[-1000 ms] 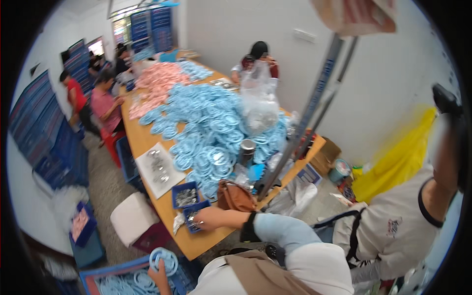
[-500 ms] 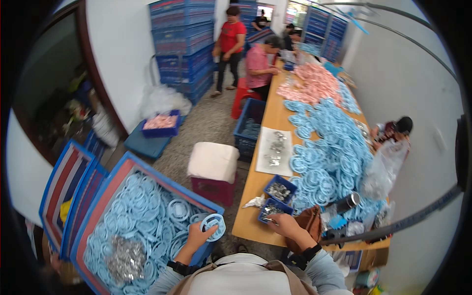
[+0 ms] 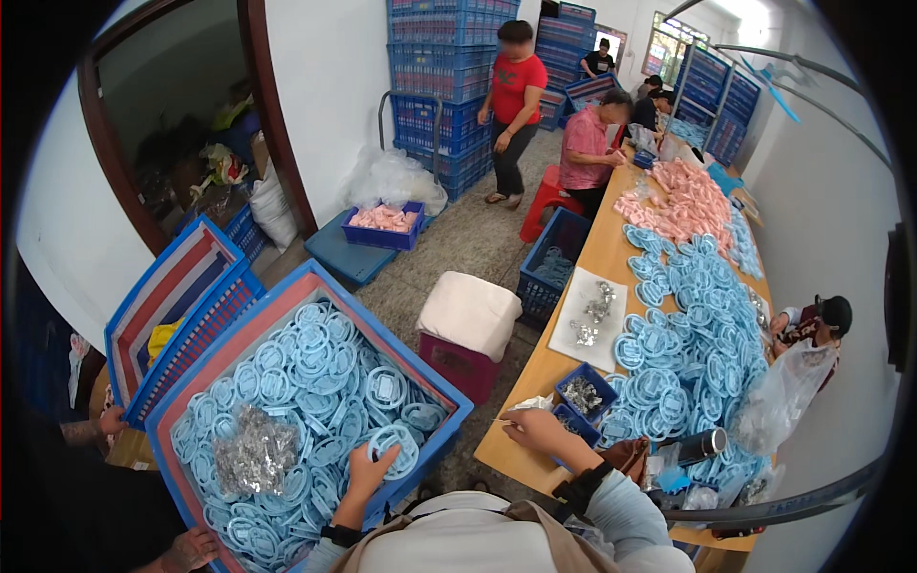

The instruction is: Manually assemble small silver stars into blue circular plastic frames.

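The person's left hand (image 3: 371, 470) reaches down into a large blue crate (image 3: 239, 329) on the near left, its fingers clamped on the rim of one light-blue plastic ring (image 3: 394, 449) at the crate's right side. The crate is packed with many more such rings, and a clear bag of small metal parts (image 3: 256, 456) lies on top of them toward its near left.

The right hand (image 3: 537, 429) rests on the near end of a long wooden table (image 3: 521, 382), fingers spread apart and flat, holding nothing, just beside a small blue bin of metal pieces (image 3: 584, 393). Farther along the table lies a white sheet with more metal pieces (image 3: 590, 317), then a broad heap of blue rings (image 3: 686, 329), and pink ones (image 3: 676, 202) at the far end.

Judging by this, the work seems far from finished: the crate remains nearly full, and only one ring is in hand. A cushioned stool (image 3: 470, 320) stands between crate and table, and other people sit or stand at the far end.
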{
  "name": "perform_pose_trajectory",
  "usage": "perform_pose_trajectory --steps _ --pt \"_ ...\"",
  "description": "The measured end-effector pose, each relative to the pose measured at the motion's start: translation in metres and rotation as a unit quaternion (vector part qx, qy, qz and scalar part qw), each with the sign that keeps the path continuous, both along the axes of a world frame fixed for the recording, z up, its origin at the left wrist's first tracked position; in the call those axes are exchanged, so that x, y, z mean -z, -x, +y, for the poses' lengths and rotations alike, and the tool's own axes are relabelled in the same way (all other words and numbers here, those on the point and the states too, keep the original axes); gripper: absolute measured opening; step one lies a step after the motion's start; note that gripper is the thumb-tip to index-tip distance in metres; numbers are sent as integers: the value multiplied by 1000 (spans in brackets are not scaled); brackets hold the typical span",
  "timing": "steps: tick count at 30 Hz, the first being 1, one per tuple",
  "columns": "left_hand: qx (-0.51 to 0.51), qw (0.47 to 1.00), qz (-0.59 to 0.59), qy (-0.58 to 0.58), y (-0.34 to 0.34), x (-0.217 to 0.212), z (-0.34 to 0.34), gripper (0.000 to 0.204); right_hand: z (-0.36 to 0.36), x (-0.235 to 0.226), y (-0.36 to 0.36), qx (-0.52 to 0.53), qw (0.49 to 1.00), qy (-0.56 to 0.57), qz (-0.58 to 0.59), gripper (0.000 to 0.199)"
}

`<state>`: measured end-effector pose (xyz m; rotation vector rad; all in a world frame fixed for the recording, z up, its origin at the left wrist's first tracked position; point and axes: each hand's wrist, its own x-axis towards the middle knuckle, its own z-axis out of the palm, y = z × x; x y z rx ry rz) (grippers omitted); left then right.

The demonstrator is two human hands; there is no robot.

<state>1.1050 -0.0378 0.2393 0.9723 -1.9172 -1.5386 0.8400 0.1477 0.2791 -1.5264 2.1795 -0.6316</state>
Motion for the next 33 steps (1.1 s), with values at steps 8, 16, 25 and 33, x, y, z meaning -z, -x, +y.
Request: perform_pose_trajectory --steps 8,16,25,33 --pt "-35 998 -55 14 -2 -7 3 24 -7 2 9 -52 998 14 12 27" --pt "-22 994 -86 58 18 -21 11 24 9 16 23 -17 1000 -13 -15 26" --pt "20 993 -32 116 27 -20 21 28 10 23 30 -64 997 11 -35 27" --pt "-17 991 -64 118 11 -14 29 32 1 17 29 -69 997 7 -21 25"
